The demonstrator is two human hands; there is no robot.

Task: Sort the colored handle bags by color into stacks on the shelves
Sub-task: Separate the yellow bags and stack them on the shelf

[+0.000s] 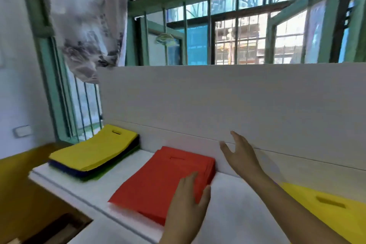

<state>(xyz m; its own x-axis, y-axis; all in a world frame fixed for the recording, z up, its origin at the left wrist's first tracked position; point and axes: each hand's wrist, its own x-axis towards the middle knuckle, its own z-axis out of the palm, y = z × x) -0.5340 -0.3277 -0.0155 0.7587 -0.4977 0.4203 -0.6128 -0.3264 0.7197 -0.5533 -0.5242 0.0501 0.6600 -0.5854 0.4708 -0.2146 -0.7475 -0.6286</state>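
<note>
A stack of red handle bags lies in the middle of the white shelf. My left hand hovers at the stack's near right corner, fingers straight, holding nothing. My right hand is raised with spread fingers just right of the red stack, near the back panel, and is empty. At the shelf's left end sits a mixed pile with yellow bags on top and dark blue and green ones beneath. Another yellow bag stack lies at the right edge, partly behind my right forearm.
A tall white back panel closes the shelf at the rear. Behind it is a barred green window with a hanging printed cloth at the left. Below the shelf on the left are a yellow surface and a dark opening.
</note>
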